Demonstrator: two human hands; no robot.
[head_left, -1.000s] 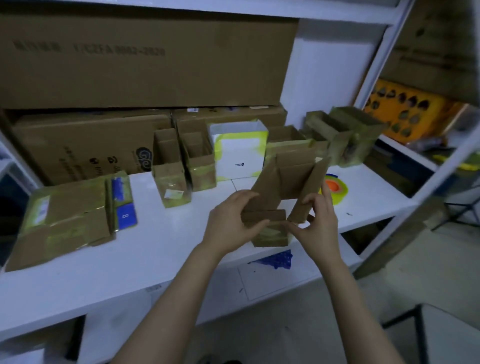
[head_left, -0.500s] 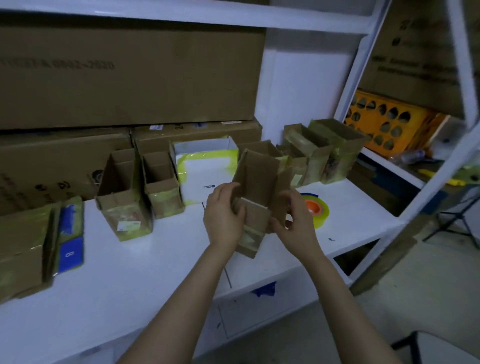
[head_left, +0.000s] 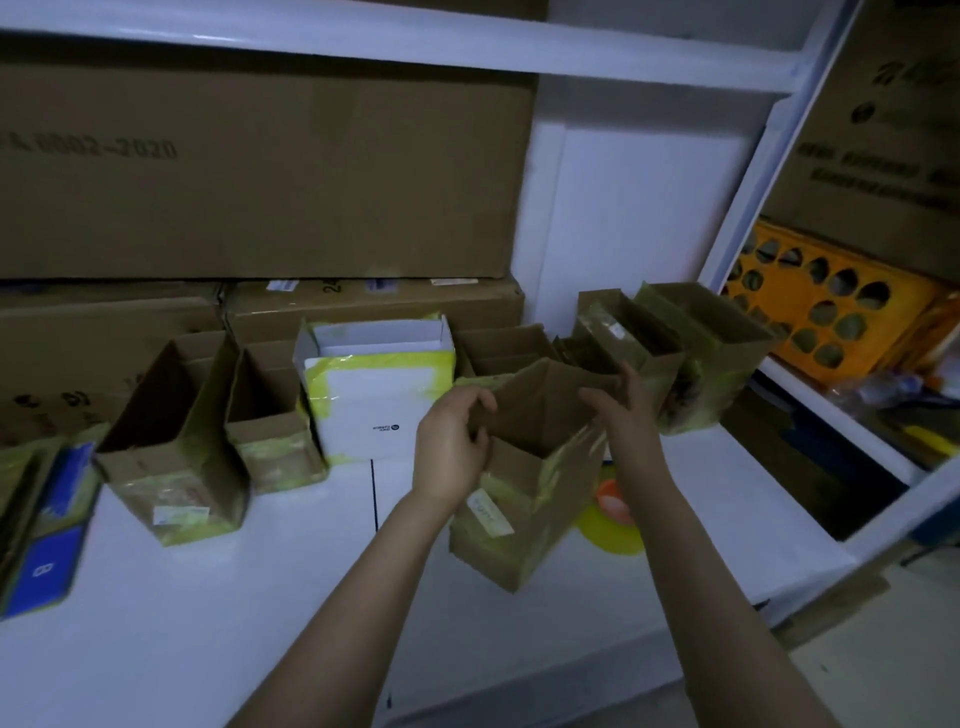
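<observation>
A small open cardboard box (head_left: 519, 514) with yellowish tape and a white label stands tilted on the white shelf (head_left: 208, 623), its top flaps up. My left hand (head_left: 452, 447) grips the box's left flap, fingers curled over its edge. My right hand (head_left: 628, 426) holds the right side of the box at the upper flap, fingers partly hidden behind the cardboard.
Several open cardboard boxes (head_left: 171, 447) line the back, with a white box (head_left: 374, 384) among them. A yellow tape roll (head_left: 613, 514) lies behind the held box. Large cartons (head_left: 260, 171) fill the rear; an orange crate (head_left: 826, 306) sits right. Flattened boxes (head_left: 41, 525) lie left.
The box has come down from the air onto the shelf and its flaps have spread open. Both hands followed it forward; the camera moved closer and left.
</observation>
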